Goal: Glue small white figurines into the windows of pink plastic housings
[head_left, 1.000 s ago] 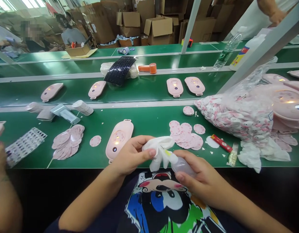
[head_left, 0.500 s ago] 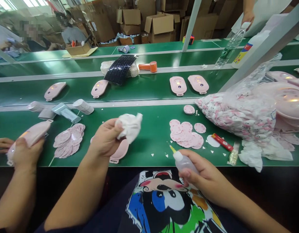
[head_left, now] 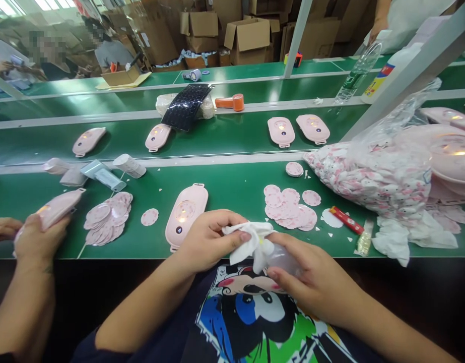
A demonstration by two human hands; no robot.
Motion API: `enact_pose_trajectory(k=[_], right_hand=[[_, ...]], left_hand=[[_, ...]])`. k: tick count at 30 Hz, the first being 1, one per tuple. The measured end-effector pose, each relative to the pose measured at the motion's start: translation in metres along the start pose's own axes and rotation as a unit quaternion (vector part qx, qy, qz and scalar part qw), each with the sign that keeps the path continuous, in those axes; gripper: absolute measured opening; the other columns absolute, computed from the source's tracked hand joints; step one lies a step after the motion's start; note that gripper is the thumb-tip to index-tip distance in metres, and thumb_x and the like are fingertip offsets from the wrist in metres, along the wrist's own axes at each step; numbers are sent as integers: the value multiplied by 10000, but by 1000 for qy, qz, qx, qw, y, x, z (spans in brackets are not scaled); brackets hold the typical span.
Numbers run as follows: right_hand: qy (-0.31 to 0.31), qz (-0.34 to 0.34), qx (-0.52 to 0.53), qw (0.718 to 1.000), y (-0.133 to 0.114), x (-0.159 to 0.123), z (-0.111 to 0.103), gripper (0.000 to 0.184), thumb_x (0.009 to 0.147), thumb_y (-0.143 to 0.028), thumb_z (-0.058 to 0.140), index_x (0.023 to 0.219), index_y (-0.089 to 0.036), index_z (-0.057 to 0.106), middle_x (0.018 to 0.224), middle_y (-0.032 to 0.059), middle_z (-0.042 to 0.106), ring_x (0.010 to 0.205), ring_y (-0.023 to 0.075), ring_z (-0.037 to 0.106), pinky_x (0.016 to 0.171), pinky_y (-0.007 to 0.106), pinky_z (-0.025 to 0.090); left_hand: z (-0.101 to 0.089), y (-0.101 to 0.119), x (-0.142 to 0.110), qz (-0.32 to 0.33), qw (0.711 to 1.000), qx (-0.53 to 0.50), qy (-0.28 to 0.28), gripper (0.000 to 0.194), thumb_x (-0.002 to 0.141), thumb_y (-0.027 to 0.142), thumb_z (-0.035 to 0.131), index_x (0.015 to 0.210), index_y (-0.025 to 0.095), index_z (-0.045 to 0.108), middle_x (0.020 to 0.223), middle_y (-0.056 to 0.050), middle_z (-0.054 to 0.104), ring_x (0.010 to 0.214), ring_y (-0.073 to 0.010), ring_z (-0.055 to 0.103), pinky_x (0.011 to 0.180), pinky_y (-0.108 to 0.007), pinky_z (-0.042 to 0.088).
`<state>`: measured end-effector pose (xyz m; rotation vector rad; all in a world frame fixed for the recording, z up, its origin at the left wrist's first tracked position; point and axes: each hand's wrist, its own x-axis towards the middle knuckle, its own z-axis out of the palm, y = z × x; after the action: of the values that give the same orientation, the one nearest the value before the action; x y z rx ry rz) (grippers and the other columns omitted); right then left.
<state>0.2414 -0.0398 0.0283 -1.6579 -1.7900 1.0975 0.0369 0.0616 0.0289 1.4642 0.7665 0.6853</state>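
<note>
My left hand (head_left: 213,239) pinches a crumpled white tissue (head_left: 242,252) just above my lap, at the table edge. The tissue lies against the tip of a small translucent squeeze bottle (head_left: 287,261), so the nozzle is mostly hidden, with a bit of yellow showing through. My right hand (head_left: 311,267) is wrapped round that bottle. Left of my hands, a pink oval plastic case (head_left: 187,217) lies on the green table, near a single round pink patterned disc (head_left: 149,217). Beyond my right hand is a spread of similar discs (head_left: 288,206).
At the left, a co-worker's hand (head_left: 43,242) holds another pink case. A bag of patterned pieces (head_left: 372,176) bulges at the right, near a red tube (head_left: 345,220). More pink cases (head_left: 281,132) sit on the belt behind; a slanting metal post (head_left: 409,75) rises at right.
My left hand has come right and down, bringing the tissue onto the bottle's nozzle. The pink case and the single disc behind it are now uncovered. Cases on the belt have shifted slightly right.
</note>
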Motion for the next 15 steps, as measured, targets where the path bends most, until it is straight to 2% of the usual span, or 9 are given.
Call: enact_pose_trajectory(k=[2, 5, 6, 8, 10, 11, 13, 15], right_hand=[[-7, 4, -5, 1000, -2, 3, -1, 432, 873, -414, 504, 1252, -216, 564, 1219, 117, 661, 1059, 325, 627, 888, 545, 508], [-25, 37, 84, 995, -1, 3, -1, 447, 848, -439, 547, 1238, -223, 569, 1113, 110, 668, 957, 273, 647, 793, 449, 554], [-49, 63, 146, 986, 1, 2, -1, 463, 834, -468, 566, 1223, -217, 564, 1006, 93, 668, 858, 237, 653, 725, 398, 562], [-90, 125, 280, 948, 5, 0, 0, 545, 791, -546, 611, 1205, -201, 535, 799, 26, 605, 653, 158, 605, 614, 316, 539], [-100, 159, 367, 911, 9, -2, 2, 637, 747, -606, 653, 1206, -190, 502, 725, -25, 535, 569, 107, 540, 584, 276, 517], [-93, 163, 382, 905, 10, -2, 2, 660, 736, -621, 670, 1206, -190, 496, 729, -31, 522, 570, 96, 524, 589, 267, 516], [-82, 156, 381, 908, 13, -3, 4, 663, 739, -631, 682, 1203, -193, 504, 766, -22, 523, 603, 94, 518, 623, 272, 533], [-77, 136, 358, 921, 15, -4, 5, 644, 772, -630, 662, 1225, -198, 511, 825, 3, 546, 644, 107, 537, 676, 309, 559]], left_hand=[[-2, -3, 2, 57, 996, 68, 29, 93, 795, 243, 737, 743, 166, 737, 710, -28, 677, 622, -118, 586, 568, -218, 459], [-16, -6, 9, 73, 993, 68, 64, 144, 800, 307, 737, 765, 166, 739, 676, -23, 665, 603, -127, 569, 567, -239, 450], [-23, -6, 11, 60, 994, 49, 71, 189, 790, 351, 747, 777, 162, 737, 655, -19, 655, 575, -124, 550, 544, -239, 438], [-35, -7, 15, 12, 998, 26, 60, 274, 762, 421, 765, 792, 151, 732, 616, -8, 630, 521, -113, 510, 495, -231, 403], [-42, -7, 17, -36, 998, 47, 13, 281, 753, 422, 769, 783, 146, 728, 604, -3, 618, 508, -107, 495, 479, -222, 383], [-42, -6, 17, -50, 996, 69, -6, 257, 759, 400, 765, 776, 147, 727, 614, -3, 621, 519, -107, 501, 485, -219, 383], [-39, -4, 16, -48, 993, 105, -15, 196, 774, 348, 744, 769, 153, 722, 635, -2, 631, 542, -109, 518, 499, -215, 391], [-31, -2, 14, -31, 993, 114, -2, 149, 775, 303, 723, 760, 155, 709, 641, -3, 636, 549, -111, 532, 504, -215, 408]])
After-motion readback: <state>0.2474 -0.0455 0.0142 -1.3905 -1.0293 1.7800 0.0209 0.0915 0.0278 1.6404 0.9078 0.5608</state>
